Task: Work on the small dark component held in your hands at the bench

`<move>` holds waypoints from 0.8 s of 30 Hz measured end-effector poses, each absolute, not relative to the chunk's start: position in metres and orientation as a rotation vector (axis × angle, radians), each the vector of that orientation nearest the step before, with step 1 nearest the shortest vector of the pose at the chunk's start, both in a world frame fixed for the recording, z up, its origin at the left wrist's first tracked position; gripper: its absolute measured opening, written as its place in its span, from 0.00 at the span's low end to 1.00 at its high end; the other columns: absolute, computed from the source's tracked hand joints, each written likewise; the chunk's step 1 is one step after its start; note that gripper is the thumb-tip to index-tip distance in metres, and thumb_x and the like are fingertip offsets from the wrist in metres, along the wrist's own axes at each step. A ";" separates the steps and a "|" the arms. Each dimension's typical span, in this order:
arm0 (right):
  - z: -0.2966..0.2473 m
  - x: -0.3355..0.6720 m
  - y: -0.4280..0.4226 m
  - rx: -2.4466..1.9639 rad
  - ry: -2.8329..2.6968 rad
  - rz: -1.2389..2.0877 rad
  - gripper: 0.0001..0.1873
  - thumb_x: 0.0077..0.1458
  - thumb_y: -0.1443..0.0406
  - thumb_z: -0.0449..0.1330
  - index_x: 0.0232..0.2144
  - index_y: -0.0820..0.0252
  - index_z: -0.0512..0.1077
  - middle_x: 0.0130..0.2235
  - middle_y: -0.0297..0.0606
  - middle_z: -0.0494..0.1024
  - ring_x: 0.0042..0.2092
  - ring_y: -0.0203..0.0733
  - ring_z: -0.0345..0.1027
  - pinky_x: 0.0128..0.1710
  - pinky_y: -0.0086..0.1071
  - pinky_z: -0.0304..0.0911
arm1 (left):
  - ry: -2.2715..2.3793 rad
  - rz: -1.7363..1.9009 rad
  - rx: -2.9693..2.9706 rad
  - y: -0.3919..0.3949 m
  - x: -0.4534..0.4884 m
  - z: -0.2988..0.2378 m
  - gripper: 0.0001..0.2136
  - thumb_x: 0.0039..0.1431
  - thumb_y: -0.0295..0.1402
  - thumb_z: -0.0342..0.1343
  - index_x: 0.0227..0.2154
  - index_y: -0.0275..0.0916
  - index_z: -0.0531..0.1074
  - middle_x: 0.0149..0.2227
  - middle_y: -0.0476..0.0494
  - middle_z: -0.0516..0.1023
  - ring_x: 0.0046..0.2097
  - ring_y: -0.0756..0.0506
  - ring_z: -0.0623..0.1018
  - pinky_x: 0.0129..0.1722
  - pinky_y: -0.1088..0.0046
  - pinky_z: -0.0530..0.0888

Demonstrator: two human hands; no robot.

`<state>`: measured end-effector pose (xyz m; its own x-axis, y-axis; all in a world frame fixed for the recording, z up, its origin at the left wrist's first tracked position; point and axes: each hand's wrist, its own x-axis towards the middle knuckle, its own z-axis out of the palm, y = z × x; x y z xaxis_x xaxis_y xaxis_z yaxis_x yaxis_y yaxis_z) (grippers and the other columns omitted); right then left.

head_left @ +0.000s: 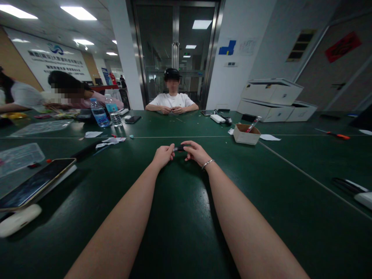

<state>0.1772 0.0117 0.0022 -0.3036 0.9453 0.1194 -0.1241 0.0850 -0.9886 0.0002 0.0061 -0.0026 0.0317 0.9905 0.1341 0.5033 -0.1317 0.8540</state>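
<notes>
Left of the open box point(245, 136), the left hand point(163, 156) and right hand point(198, 153) pinched opposite ends of a dark cylinder point(179, 148); farther left, a bottle point(100, 115) bore illegible lettering.

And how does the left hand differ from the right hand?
The left hand is at the paler end of the small object; the right hand is at its black end. The right hand has a silver bracelet at its wrist; the left hand has none. Both hold the object.
</notes>
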 end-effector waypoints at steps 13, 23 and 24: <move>0.003 0.177 0.011 -0.874 -1.363 1.415 0.11 0.49 0.71 0.59 0.38 0.59 0.71 0.24 0.28 0.73 0.16 0.26 0.59 0.20 0.27 0.70 | 1.521 1.022 1.768 0.007 0.001 -0.006 0.24 0.57 0.51 0.40 0.18 0.38 0.68 0.16 0.49 0.68 0.20 0.50 0.67 0.24 0.74 0.62; -0.001 0.176 0.016 -0.941 -1.332 1.395 0.08 0.51 0.68 0.60 0.36 0.64 0.70 0.23 0.35 0.77 0.15 0.26 0.59 0.20 0.26 0.68 | 1.361 1.106 1.775 0.012 0.001 -0.014 0.19 0.56 0.48 0.45 0.25 0.37 0.69 0.24 0.47 0.72 0.26 0.50 0.70 0.26 0.75 0.65; -0.001 0.176 0.016 -0.941 -1.332 1.395 0.07 0.51 0.68 0.60 0.36 0.64 0.70 0.23 0.35 0.77 0.15 0.26 0.59 0.20 0.26 0.68 | 1.360 1.107 1.775 0.011 0.001 -0.013 0.18 0.56 0.48 0.45 0.26 0.38 0.69 0.25 0.47 0.72 0.26 0.50 0.71 0.26 0.75 0.65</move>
